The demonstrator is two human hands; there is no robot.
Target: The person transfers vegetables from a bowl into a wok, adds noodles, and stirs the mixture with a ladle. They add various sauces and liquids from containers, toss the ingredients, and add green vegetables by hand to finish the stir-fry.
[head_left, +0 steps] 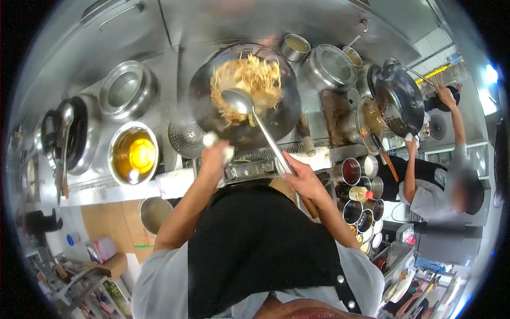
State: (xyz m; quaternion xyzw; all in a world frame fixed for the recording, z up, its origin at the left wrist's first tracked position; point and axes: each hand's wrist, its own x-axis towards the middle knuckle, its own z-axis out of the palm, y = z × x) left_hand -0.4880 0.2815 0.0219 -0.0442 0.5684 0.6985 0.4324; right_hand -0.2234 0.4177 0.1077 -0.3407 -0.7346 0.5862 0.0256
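A dark wok [289,106] on the stove holds a heap of pale brown strips of food [260,80]. My right hand [304,181] is wrapped round the long handle of a metal ladle [239,100], whose bowl rests over the food. At the wok's near left edge, my left hand [213,162] is closed on a folded white cloth [211,140]. Part of the wok rim is hidden behind that cloth. A perforated strainer [183,139] lies just left of my left hand.
Left stands a pot of yellow oil [121,155] beside stacked metal basins [143,98]. Several seasoning containers [351,171] sit right of my right hand. Further right, a co-worker [430,186] tilts another wok [399,101]. A brush [307,139] lies near my wok's right side.
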